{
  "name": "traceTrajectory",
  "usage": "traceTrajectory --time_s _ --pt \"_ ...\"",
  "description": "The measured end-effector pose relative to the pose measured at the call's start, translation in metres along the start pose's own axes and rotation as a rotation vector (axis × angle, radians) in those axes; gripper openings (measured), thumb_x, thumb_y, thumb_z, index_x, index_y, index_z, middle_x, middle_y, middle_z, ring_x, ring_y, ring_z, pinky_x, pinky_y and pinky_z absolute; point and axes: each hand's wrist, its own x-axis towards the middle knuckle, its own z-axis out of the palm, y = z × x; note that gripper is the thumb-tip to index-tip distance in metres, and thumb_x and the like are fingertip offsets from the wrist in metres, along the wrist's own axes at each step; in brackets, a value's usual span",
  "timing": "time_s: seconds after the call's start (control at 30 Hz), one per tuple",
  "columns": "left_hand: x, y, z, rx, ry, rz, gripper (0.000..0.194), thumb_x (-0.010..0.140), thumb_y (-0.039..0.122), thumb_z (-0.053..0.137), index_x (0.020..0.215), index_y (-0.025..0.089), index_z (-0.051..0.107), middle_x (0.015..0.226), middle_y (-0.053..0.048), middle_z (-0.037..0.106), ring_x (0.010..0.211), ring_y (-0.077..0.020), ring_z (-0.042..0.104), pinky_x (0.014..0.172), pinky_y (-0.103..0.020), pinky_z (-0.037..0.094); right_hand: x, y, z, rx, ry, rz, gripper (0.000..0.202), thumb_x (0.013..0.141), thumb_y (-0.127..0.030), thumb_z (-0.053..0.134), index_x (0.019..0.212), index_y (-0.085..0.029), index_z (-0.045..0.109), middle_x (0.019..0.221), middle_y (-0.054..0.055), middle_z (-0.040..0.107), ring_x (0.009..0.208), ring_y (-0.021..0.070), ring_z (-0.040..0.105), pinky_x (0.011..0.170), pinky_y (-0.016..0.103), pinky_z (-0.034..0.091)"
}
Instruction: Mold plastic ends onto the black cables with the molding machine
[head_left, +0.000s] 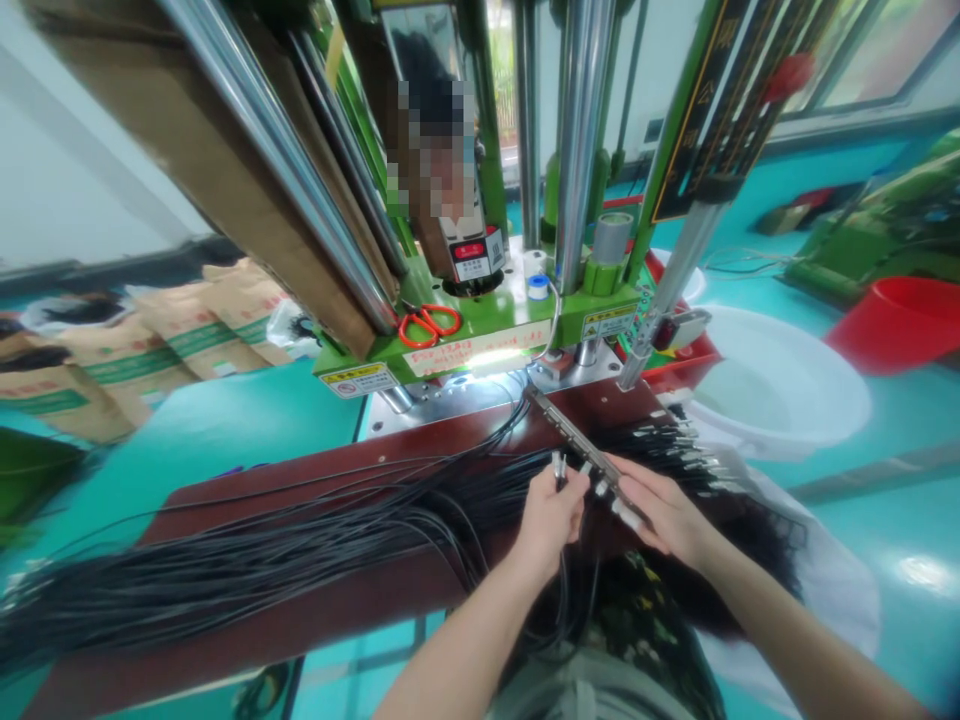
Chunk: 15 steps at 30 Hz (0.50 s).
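Orange-handled scissors (pixel 429 322) lie on the green machine base (pixel 480 335), left of its steel columns (pixel 579 140). Brown paper sacks (pixel 135 350) are stacked well left of that base. A white basin (pixel 780 385) sits to its right, a red tub (pixel 900 320) beyond.

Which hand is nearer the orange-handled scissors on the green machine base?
The left. The left hand sits below and slightly right of the scissors, pinching a cable end. The right hand lies farther right, resting by the metal bar.
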Motion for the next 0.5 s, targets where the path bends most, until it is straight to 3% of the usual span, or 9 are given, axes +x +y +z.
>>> traceTrajectory --time_s 0.17,0.37,0.5 --pt "-0.001 0.004 -0.002 -0.019 0.006 -0.048 0.035 0.065 0.044 0.063 0.065 0.02 0.037 0.038 0.012 0.03 0.03 -0.0014 0.021 0.029 -0.013 0.014 0.0 -0.001 -0.001 -0.029 -0.035 -0.003 0.069 0.071 -0.052 0.058 0.125 -0.011 0.047 0.054 0.0 0.052 0.036 0.0055 0.032 0.028 0.017 0.019" --pt "-0.002 0.002 -0.004 0.007 0.016 -0.026 0.036 0.065 0.044 0.063 0.065 0.02 0.036 0.038 0.012 0.029 0.03 -0.0013 0.02 0.029 -0.013 0.013 0.003 0.012 -0.005 -0.167 -0.098 -0.122 0.055 0.077 -0.048 0.056 0.124 -0.02 0.05 0.062 0.002 0.055 0.052 0.0121 0.046 0.042 0.022 0.037" --pt "-0.002 0.006 -0.007 0.055 0.085 0.131 0.032 0.072 0.047 0.055 0.066 0.018 0.042 0.043 0.008 0.038 0.034 -0.0038 0.034 0.032 -0.015 0.025 0.004 0.014 -0.004 -0.06 -0.074 -0.053 0.057 0.076 -0.049 0.057 0.124 -0.019 0.049 0.064 0.001 0.054 0.055 0.0114 0.047 0.043 0.02 0.037"
